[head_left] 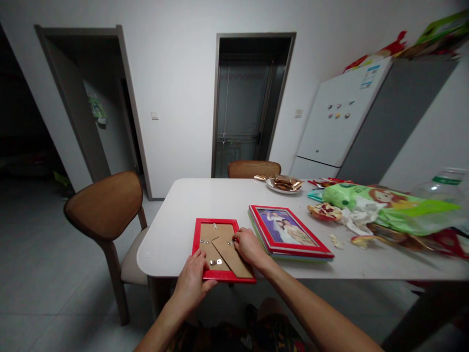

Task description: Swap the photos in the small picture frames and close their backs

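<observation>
A red picture frame [216,221] lies back side up at the table's front edge, its brown backing board [208,234] and metal clips showing. My left hand [194,276] grips the frame's lower left corner, thumb along the bottom edge. At the right side of the frame, my right hand [249,247] has its fingers closed by a clip; whether they pinch it is too small to tell. The brown stand flap [232,259] lies slanted across the backing. Just to the right sits a stack of frames, topped by a red frame with a photo [284,227].
Behind the stack stands a white plate [274,188] of wrapped snacks. An opened pomegranate [325,211], crumpled tissue [361,215] and a green plastic bag [414,205] cover the table's right side. Wooden chairs stand at the left [106,208] and far side [254,169] of the white table [168,215].
</observation>
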Tool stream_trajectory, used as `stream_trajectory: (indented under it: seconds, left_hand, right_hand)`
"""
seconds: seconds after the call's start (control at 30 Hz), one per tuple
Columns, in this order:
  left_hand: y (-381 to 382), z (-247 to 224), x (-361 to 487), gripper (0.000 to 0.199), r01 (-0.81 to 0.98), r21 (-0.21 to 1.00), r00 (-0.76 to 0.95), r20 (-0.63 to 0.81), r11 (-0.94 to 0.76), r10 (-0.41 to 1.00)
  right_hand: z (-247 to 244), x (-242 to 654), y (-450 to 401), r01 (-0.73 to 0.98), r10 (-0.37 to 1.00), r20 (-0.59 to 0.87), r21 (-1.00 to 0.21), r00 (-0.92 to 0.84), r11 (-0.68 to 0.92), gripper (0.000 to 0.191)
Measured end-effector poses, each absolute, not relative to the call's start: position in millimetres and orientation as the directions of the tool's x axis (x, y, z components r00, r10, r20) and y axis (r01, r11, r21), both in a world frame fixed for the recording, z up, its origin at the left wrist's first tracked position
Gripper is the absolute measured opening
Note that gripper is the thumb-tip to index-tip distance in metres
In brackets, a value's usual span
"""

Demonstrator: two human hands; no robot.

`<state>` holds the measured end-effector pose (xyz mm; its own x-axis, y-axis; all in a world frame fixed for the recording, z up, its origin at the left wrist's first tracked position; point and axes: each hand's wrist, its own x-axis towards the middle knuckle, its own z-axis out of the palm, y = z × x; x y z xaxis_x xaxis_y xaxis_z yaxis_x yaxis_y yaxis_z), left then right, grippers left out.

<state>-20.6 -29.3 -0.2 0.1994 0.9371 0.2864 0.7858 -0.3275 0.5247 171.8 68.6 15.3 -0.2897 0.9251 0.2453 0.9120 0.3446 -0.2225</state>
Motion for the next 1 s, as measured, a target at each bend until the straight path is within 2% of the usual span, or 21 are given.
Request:
stream_trajectory:
  seconds: [0.23, 0.4, 0.5, 0.6, 0.77, 0.9, 1.0]
  left_hand:
    - [-28, -2, -19, 0.023, 0.775, 0.537, 0.189, 0.304, -0.332, 0.934]
    - [-30, -1, -18, 0.04, 0.772, 0.55, 0.184, 0.285, -0.318, 0.941]
    - [-31, 1, -18, 0.033, 0.767, 0.558, 0.184, 0.279, -0.315, 0.942]
    - [-31, 2, -17, 0.028, 0.761, 0.571, 0.177, 0.275, -0.309, 0.945]
    - [-31, 3, -16, 0.032, 0.757, 0.584, 0.164, 0.262, -0.292, 0.951]
    - [-33, 2, -16, 0.044, 0.75, 0.582, 0.17, 0.29, -0.314, 0.942]
    - [-34, 2, -16, 0.04, 0.753, 0.567, 0.187, 0.3, -0.332, 0.936]
  right_hand:
    - [17, 168, 67, 0.944, 0.947, 0.214, -0.178, -0.237, 0.277, 0.026]
    - [23, 166, 68, 0.962, 0.957, 0.197, -0.13, -0.212, 0.24, 0.029]
    - [25, 165, 67, 0.967, 0.958, 0.201, -0.112, -0.204, 0.229, 0.029]
    - [26, 156, 64, 0.95, 0.93, 0.259, -0.108, -0.259, 0.294, 0.027]
    - [25, 119, 58, 0.852, 0.869, 0.253, -0.213, -0.425, 0.478, 0.026]
    - [23, 93, 63, 0.847, 0.864, 0.231, -0.199, -0.448, 0.492, 0.028]
    - [19, 84, 69, 0.871, 0.883, 0.229, -0.188, -0.411, 0.454, 0.029]
